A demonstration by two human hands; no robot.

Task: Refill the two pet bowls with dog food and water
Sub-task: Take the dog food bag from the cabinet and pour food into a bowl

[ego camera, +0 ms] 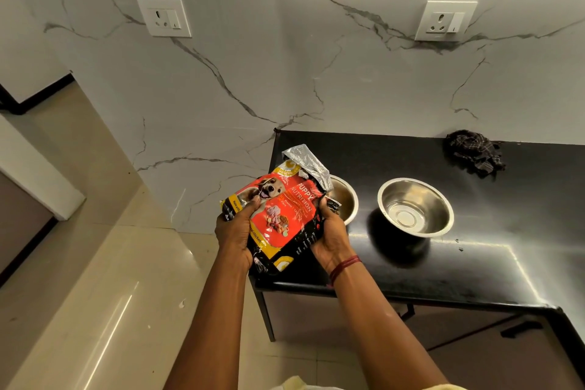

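Observation:
A red and black dog food bag point(286, 209) with a puppy picture is held over the left end of the black counter point(474, 269). Its torn foil top points up and to the right, over the left steel bowl point(343, 199), which the bag partly hides. My left hand point(234, 231) grips the bag's lower left side. My right hand point(329, 234) grips its right edge near the opening. The right steel bowl point(415, 206) stands apart on the counter and looks empty.
A dark checked cloth point(474, 152) lies crumpled at the back of the counter by the marble wall. Two wall sockets point(164, 17) point(445, 20) sit above. Beige tiled floor point(95, 279) spreads to the left of the counter's edge.

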